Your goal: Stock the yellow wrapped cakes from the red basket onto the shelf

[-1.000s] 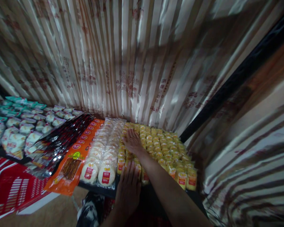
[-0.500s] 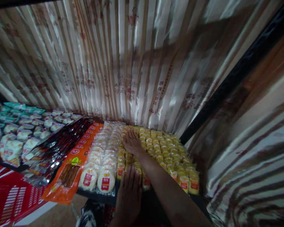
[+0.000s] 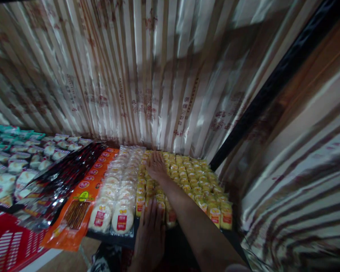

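Note:
Rows of small yellow snack packs (image 3: 184,175) fill the right part of the dark shelf. My right hand (image 3: 156,166) lies flat on the far end of the leftmost yellow rows, its fingers stretched toward the curtain. At the near edge, my left hand (image 3: 150,228) is flat too, its fingertips against the front yellow packs. Neither hand grips anything. Just left of both hands stand two rows of round white rice crackers (image 3: 122,219) in clear wrappers with red labels.
Left of the crackers lie an orange snack bag (image 3: 76,211), dark shiny packets (image 3: 70,177) and white-and-teal snack bags (image 3: 17,164). A red basket (image 3: 8,241) is below left. Behind hangs a striped curtain (image 3: 147,75); a dark post (image 3: 260,96) slants up at right.
The view has shifted slightly, so the goods appear a little further left. Both hands keep nearly the same places on the yellow packs.

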Available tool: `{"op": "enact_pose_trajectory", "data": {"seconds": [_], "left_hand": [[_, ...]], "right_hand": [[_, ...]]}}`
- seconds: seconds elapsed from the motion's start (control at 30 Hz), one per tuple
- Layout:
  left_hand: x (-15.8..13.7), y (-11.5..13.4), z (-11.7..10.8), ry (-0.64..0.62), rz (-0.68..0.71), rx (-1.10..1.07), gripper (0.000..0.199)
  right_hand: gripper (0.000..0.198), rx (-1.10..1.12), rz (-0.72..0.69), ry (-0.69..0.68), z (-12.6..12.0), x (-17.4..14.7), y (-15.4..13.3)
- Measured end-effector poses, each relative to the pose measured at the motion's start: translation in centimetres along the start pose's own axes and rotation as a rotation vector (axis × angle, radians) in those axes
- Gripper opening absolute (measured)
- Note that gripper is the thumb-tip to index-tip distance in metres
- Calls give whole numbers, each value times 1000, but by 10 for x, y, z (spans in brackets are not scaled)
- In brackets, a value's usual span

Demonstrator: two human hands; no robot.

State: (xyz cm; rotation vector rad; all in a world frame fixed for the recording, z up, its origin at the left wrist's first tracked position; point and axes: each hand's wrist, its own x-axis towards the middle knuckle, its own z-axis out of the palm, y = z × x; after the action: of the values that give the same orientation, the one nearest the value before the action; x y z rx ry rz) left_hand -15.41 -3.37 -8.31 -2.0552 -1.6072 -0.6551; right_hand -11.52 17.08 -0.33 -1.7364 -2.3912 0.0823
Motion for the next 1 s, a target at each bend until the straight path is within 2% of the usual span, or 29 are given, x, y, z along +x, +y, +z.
{"op": "enact_pose_trajectory", "data": {"seconds": [0.1,0.33,0.53,0.73,0.83,1.0], "left_hand": [[0,0,-1,8,13,5,49],[2,0,-2,15,-6,-27,46],[3,-1,-4,29,-3,-36,43],[4,-1,-6,11,-4,-19,43],[5,-1,-7,5,0,-19,43],[6,-1,-9,-3,-1,-25,43]], "right_hand": [[64,-15,47,-24,0,2,5],[66,15,47,-61,0,0,5],[66,34,121,-8,-8,9,13],[66,35,81,-36,4,7,15],[66,46,80,-39,1,7,16],[65,18,151,39,-7,9,24]]}}
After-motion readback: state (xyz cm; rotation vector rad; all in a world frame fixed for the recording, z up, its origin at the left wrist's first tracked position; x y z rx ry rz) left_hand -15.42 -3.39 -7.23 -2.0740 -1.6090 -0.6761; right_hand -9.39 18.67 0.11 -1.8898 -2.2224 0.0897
